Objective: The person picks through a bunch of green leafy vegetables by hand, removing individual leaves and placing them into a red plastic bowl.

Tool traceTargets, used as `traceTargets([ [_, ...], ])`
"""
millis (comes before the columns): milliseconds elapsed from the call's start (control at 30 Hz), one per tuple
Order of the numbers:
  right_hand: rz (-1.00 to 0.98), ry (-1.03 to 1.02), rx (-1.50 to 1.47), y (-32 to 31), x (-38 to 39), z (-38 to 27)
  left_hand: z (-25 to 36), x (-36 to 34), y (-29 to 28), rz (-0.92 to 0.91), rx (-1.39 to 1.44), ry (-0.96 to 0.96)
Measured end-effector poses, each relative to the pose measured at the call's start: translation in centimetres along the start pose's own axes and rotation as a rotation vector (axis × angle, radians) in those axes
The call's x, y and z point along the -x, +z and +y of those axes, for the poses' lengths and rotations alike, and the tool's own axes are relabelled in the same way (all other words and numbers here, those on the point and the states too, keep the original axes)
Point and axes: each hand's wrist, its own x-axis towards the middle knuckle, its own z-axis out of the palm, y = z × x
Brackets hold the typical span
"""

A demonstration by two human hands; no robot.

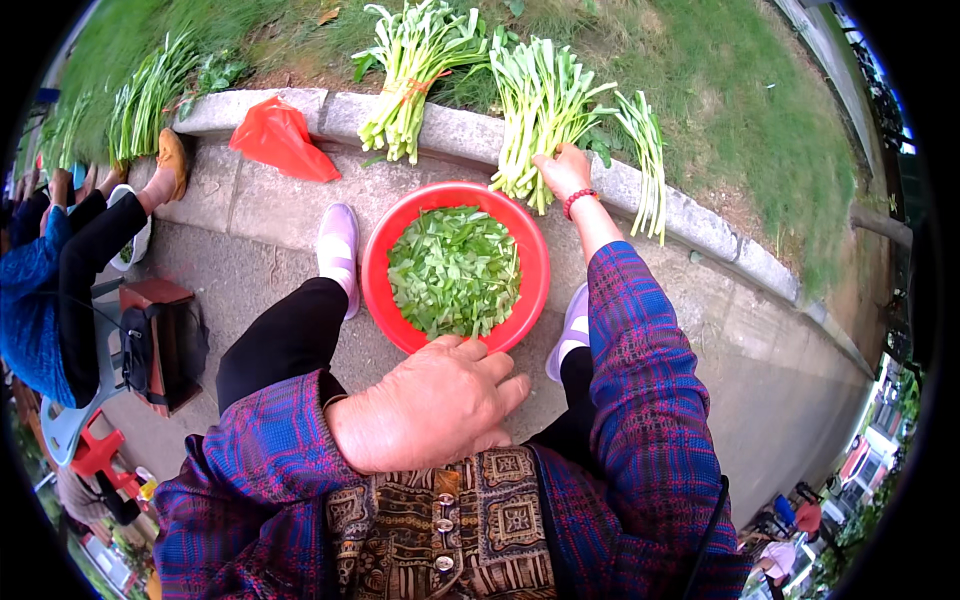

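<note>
Round red plastic basin w/ chopped green leaves betw. feet; bundled green stalks on grey stone kerb behind; crumpled red plastic bag left.

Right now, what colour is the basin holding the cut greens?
Red, seen clearly in the head view: the basin.

The right hand lies over the loose green stalks on the stone curb, so its fingertips and grip cannot be made out — holding or only touching, unclear. The left hand shows its back only; its palm is hidden. The seated person in blue at the left is cut off by the picture's rim — only legs and a sleeve show.
</note>
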Motion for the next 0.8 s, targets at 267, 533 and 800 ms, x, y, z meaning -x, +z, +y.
traceTargets([
  [267,-0.036,0.053,0.109,-2.5,1.6,-3.3,0.0,-1.0,0.3,-0.048,0.009,0.007],
  [533,-0.078,0.104,-0.262,-4.1,-0.3,-1.9,0.4,-1.5,0.5,-0.045,-0.002,0.035],
  [800,0.122,0.1,-0.144,-2.8,-0.5,0.3,0.5,-1.7,0.4,-0.067,-0.031,0.017],
])
